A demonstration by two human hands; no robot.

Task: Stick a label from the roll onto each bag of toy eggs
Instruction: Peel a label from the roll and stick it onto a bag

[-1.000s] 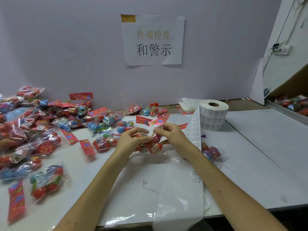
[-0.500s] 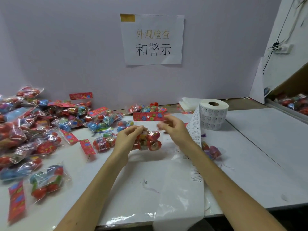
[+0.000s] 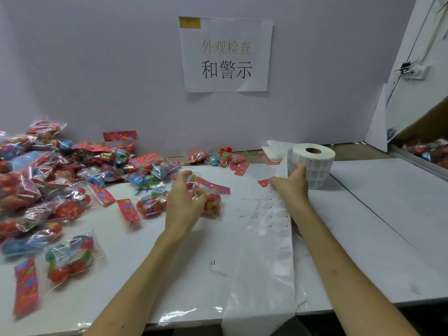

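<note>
Judging from the layout, treat label pick-up as the current step. Note the right hand (image 3: 293, 187) set against the label strip (image 3: 274, 209), just near of the label roll (image 3: 314, 163) at far right of centre. Do not assume a grasp there: with the fingertips hidden behind the hand, cannot tell whether pinching a label or only touching the backing. Note the left hand (image 3: 186, 202) clenched round one bag (image 3: 213, 206) of toy eggs, grasping it at mid-tabletop (image 3: 363, 226), with the red header card pointing right.

To do the step well:
- Lift one label by a corner only.
- Peel low and along the strip, not upward, to avoid dragging the roll.
- Keep the adhesive off the fingertips.
- Hold the bag steady and present a flat stretch of film, away from the bulging eggs, before pressing the label down.
- Smooth from one edge across to prevent wrinkles in the loose plastic.

Locate the bag left of the right hand and apart from it, with bare tabletop between. Locate the strip touching that hand. Expect to carry the label left to the bag, or the bag right to the strip. Leave the pile of bags (image 3: 48, 190) at far left alone until finishing the one in hand.
</note>
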